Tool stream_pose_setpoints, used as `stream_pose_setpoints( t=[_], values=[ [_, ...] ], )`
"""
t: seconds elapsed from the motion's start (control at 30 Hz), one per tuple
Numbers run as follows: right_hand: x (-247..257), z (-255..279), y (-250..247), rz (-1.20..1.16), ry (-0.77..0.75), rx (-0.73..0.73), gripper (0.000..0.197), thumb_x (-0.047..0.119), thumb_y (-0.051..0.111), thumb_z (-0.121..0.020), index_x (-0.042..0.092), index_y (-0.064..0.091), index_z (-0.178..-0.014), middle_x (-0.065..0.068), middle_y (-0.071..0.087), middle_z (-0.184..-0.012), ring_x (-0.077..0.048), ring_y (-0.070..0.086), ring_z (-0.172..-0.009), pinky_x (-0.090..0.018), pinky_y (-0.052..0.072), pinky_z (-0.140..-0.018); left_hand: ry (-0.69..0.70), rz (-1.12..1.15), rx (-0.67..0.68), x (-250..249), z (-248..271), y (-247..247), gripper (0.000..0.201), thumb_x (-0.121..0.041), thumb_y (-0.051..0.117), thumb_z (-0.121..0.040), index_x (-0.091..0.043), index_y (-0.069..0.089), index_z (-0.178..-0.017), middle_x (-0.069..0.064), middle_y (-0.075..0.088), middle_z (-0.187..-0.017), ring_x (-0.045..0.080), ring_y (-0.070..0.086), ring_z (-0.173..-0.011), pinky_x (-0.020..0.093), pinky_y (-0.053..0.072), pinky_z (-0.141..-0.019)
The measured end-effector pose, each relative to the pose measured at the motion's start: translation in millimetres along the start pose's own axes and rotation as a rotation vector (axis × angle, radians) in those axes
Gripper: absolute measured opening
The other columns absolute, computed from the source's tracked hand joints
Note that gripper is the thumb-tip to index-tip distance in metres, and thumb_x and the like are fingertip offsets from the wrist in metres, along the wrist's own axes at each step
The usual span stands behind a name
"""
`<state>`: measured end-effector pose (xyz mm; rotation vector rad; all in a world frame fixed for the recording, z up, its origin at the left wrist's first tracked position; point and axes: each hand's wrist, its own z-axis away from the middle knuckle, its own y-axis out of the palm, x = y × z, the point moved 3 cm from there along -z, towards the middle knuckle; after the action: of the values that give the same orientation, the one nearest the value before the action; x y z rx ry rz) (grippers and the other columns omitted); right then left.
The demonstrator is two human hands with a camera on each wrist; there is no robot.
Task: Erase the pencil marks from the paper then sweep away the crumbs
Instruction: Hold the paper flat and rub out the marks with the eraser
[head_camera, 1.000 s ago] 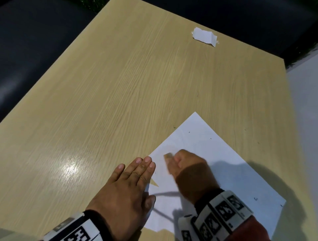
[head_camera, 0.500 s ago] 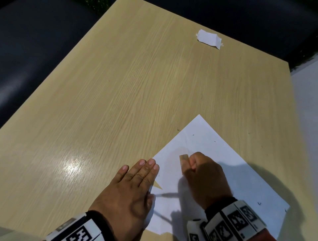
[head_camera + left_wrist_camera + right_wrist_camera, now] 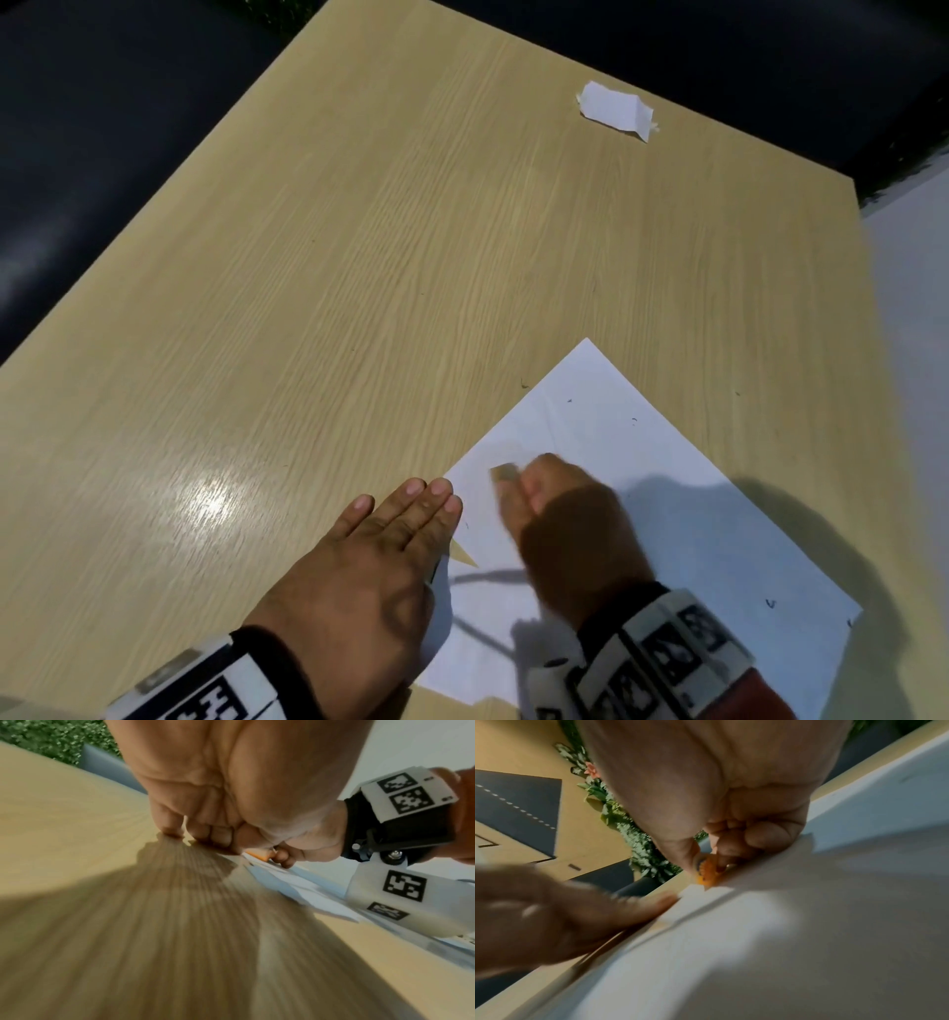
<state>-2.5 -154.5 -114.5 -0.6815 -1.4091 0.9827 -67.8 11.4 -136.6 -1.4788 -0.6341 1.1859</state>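
Note:
A white sheet of paper (image 3: 667, 524) lies on the wooden table (image 3: 359, 308) near its front right. My right hand (image 3: 560, 509) pinches a small orange eraser (image 3: 707, 874) and presses it on the paper's left part; in the head view the eraser (image 3: 503, 472) shows blurred at the fingertips. Dark pencil lines (image 3: 488, 575) run across the sheet below that hand. Tiny dark crumbs (image 3: 634, 420) dot the paper. My left hand (image 3: 390, 555) lies flat, fingers straight, on the table and the paper's left edge.
A small crumpled scrap of white paper (image 3: 616, 110) lies near the table's far edge. Dark seating surrounds the table at the left and back, and a pale floor shows at the right.
My right hand with the eraser has moved back and forth on the paper, right and then left again. The left hand stays flat in place.

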Motion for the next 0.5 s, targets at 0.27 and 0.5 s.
stream_pose_setpoints(
  t=[0.27, 0.5],
  values=[
    [18.4, -7.7, 0.2, 0.014, -0.055, 0.048, 0.036, 0.037, 0.045, -0.091, 0.017, 0.054, -0.063, 0.002, 0.045, -0.054, -0.021, 0.044, -0.049, -0.030, 0.042, -0.049, 0.005, 0.025, -0.046, -1.4, -4.7, -1.4, 0.057, -0.029, 0.036, -0.068, -0.019, 0.073, -0.110, -0.003, 0.067, -0.117, 0.013, 0.065, -0.104, 0.039, 0.056, -0.072],
    [-46.9, -20.1, -39.0, 0.111, 0.161, 0.179, 0.017, 0.018, 0.073, -0.075, 0.005, 0.063, -0.072, -0.003, 0.044, -0.052, -0.021, 0.040, -0.041, -0.023, 0.029, -0.043, 0.034, -0.006, -0.015, -0.1, -4.1, 4.9, 0.063, -0.032, 0.036, -0.062, -0.019, 0.071, -0.113, -0.004, 0.066, -0.119, 0.012, 0.064, -0.106, 0.032, 0.053, -0.082]
  ],
)
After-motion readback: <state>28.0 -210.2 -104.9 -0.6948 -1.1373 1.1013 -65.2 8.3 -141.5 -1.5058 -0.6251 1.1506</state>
